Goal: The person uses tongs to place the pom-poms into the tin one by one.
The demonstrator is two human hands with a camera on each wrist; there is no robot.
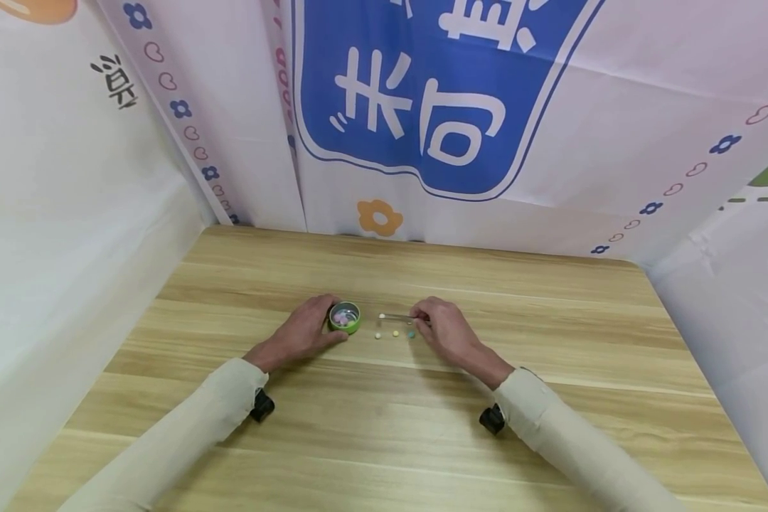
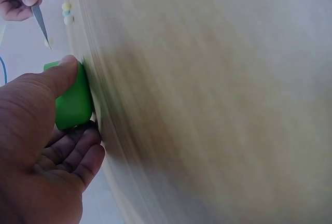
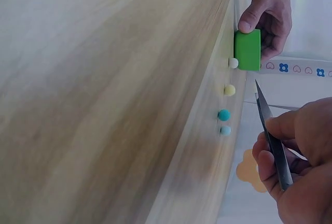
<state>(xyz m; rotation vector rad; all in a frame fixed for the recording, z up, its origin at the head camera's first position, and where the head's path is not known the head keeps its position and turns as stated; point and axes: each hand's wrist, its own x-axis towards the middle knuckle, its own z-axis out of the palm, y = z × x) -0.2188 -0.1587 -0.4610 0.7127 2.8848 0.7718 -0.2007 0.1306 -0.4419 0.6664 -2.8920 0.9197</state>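
Observation:
My left hand (image 1: 304, 327) holds a small round green tin (image 1: 345, 318) on the table, thumb on the near side and fingers curled behind. Pink and pale bits lie inside the tin. Metal tweezers (image 3: 271, 136) are gripped in my right hand (image 1: 446, 331), pointing left toward the tin. At their tips in the head view is a white ball (image 1: 382, 316); whether the tips pinch it I cannot tell. Between the hands lie small balls: a white one (image 3: 233, 63), a yellow one (image 3: 229, 90), a teal one (image 3: 223, 114) and a pale blue one (image 3: 225, 130).
The wood-grain table (image 1: 371, 427) ends at a printed cloth backdrop (image 1: 256, 185) behind, with white cloth walls at left and right. Black wrist straps (image 1: 262, 406) show below both sleeves.

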